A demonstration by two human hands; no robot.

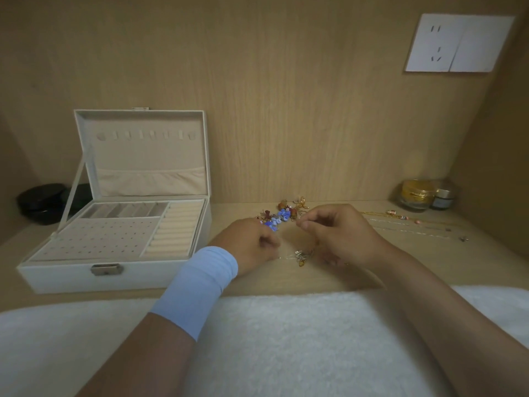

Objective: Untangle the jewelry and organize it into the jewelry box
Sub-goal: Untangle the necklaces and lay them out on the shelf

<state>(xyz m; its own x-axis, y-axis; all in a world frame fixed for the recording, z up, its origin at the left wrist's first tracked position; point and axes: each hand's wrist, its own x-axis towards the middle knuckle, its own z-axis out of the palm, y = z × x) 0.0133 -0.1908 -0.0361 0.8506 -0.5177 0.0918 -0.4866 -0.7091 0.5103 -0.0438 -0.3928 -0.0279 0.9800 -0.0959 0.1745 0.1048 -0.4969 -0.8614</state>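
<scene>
A white jewelry box [71, 277] stands open at the left, its lid upright and its tray showing ring rolls and an earring panel. A tangled pile of jewelry [282, 214] with blue, red and gold pieces lies on the wooden shelf behind my hands. My left hand [249, 247], with a light blue wristband, pinches a thin chain. My right hand [340, 233] pinches the same thin chain higher up. A small cluster of silver and amber charms [303, 256] hangs or lies between the two hands.
Thin gold chains with small beads [406, 220] lie stretched out at the right. Two cosmetic jars [416, 194] stand in the right back corner. Black round cases [41, 202] sit behind the box. A white towel [286, 339] covers the near edge. A wall socket [458, 43] is on the back panel.
</scene>
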